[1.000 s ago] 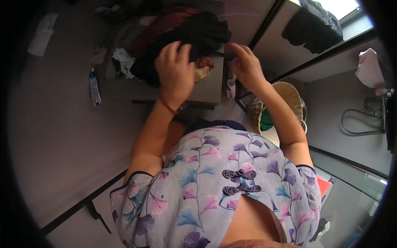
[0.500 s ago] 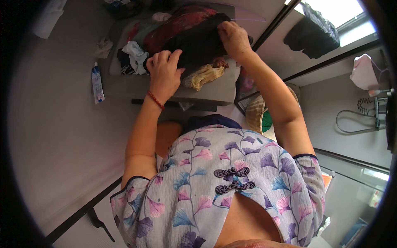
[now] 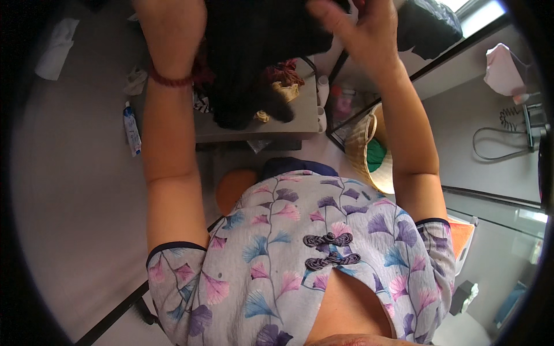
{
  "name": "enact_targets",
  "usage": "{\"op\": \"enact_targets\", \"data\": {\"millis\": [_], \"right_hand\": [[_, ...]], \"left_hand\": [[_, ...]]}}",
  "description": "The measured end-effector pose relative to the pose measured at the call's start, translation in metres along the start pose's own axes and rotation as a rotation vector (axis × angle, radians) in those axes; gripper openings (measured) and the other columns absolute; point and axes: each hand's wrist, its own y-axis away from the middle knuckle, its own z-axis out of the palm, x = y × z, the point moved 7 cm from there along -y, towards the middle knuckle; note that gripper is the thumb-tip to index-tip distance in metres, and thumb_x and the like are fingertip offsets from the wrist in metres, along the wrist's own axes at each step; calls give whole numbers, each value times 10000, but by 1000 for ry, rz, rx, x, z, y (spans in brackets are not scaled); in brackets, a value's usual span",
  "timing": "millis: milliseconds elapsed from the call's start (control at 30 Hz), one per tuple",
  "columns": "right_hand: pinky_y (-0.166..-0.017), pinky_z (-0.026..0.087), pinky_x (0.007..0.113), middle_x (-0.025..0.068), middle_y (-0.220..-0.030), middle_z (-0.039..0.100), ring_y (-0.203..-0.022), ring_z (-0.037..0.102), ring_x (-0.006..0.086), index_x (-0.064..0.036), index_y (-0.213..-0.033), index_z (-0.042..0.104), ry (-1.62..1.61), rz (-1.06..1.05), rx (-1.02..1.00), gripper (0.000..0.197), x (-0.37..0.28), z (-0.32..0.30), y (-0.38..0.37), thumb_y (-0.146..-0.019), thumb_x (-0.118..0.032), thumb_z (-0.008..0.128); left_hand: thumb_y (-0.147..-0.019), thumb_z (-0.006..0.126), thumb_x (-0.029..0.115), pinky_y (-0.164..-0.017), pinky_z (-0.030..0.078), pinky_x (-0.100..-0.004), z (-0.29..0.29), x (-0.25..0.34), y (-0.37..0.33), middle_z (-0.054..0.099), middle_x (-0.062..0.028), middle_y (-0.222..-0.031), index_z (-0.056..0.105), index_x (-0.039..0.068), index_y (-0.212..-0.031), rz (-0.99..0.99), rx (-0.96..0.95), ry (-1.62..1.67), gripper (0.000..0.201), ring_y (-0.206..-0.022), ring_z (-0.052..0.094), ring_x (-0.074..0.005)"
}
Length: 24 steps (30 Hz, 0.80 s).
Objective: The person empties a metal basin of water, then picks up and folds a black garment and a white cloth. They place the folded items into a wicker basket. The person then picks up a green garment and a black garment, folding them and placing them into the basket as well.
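A black garment [image 3: 259, 52] is raised in front of me, its lower folds hanging over a grey low table [image 3: 225, 128]. At its left edge is my left hand [image 3: 173, 34], seemingly gripping the cloth, though its fingers run past the upper edge of the view. On the other side my right hand [image 3: 372, 37] is blurred, thumb stretched over the cloth and apart from the fingers, whose tips are cut off. Beneath the garment, a dark red cloth [image 3: 285, 73] and a cream cloth [image 3: 287, 91] show on the table; the rest of the pile is mostly hidden.
A blue-and-white tube [image 3: 131, 130] and a pale crumpled cloth [image 3: 135, 82] lie left of the table. A woven basket [image 3: 360, 147] with something green inside stands to the right. White bottles [image 3: 322, 90] stand by the table's right side. A pink cloth [image 3: 505, 69] hangs farther right.
Both hands have come up and closer, lifting the black garment off the pile. The right hand's thumb has spread from its fingers. More of the woven basket shows.
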Motion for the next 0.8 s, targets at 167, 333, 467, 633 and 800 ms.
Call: {"op": "enact_targets", "data": {"millis": [167,333,467,633,800], "right_hand": [[-1002,321,408,250,-1304,341,-1197,372,403,12,-1326,299,336,-46,-10,838,-10,-6,18,-655,-196,756],[-776,407,274,110,-1030,493,-913,473,205,28,-1155,451,220,123,152,426,7,-63,40,-779,-89,612],[-730,462,233,37,-881,630,-794,556,88,40,-1000,591,-309,415,408,218,1,-114,79,-785,10,608],[-830,501,358,161,-997,629,-902,618,259,40,-1046,584,-737,675,685,268,-6,-180,118,-786,-1,537],[-981,396,466,220,-1145,559,-1085,532,341,53,-1134,521,-1362,797,761,321,3,-219,156,-866,-118,476]], "left_hand": [[-852,541,13,-784,459,-219,52,56,-18,613,-54,-967,569,-19,-1033,-41,-299,555,186,-845,579,-105],[-846,555,28,-748,474,-218,108,73,-6,630,-60,-905,591,-8,-990,-228,-409,773,152,-795,591,-108],[-839,585,70,-710,475,-210,156,71,13,633,-49,-858,607,1,-952,-366,-524,822,134,-760,588,-103],[-869,546,124,-668,453,-218,222,58,64,620,-78,-834,602,-11,-945,-140,-691,425,165,-757,572,-101],[-877,532,97,-773,460,-295,206,51,107,579,-104,-1001,547,11,-1054,-90,-649,342,197,-877,573,-179]]}}
